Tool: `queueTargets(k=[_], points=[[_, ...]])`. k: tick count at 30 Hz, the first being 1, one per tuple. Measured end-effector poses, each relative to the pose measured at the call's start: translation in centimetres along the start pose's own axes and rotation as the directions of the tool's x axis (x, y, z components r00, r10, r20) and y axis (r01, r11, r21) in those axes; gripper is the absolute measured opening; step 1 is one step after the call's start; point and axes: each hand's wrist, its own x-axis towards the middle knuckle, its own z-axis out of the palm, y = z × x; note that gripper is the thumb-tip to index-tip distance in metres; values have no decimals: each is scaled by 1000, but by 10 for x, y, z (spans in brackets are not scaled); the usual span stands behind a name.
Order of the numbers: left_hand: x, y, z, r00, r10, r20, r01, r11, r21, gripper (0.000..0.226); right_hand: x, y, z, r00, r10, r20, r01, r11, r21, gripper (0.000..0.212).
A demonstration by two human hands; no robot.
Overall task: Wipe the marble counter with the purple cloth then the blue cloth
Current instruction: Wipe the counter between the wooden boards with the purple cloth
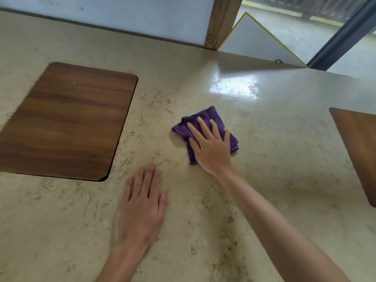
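Observation:
The purple cloth (205,119) lies folded on the beige marble counter (274,159), a little right of centre. My right hand (210,148) presses flat on top of it, fingers spread and pointing away from me, covering much of the cloth. My left hand (142,208) rests palm down on the bare counter, nearer to me and to the left of the cloth, with nothing under it. No blue cloth is in view.
A dark wooden panel (67,121) is set into the counter at the left. Another wooden panel (360,147) shows at the right edge. A wall, a wooden post (221,21) and a window bound the far side.

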Motion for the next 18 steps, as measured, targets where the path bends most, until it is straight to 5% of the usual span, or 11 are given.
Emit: queueTargets(k=[10, 18], points=[[-3, -4, 2, 1000, 12, -3, -12, 1000, -1, 63, -115, -32, 10, 990, 138, -36, -135, 989, 57, 49], [-1, -5, -1, 1000, 17, 25, -18, 1000, 11, 66, -130, 22, -1, 980, 191, -55, -189, 981, 52, 51]])
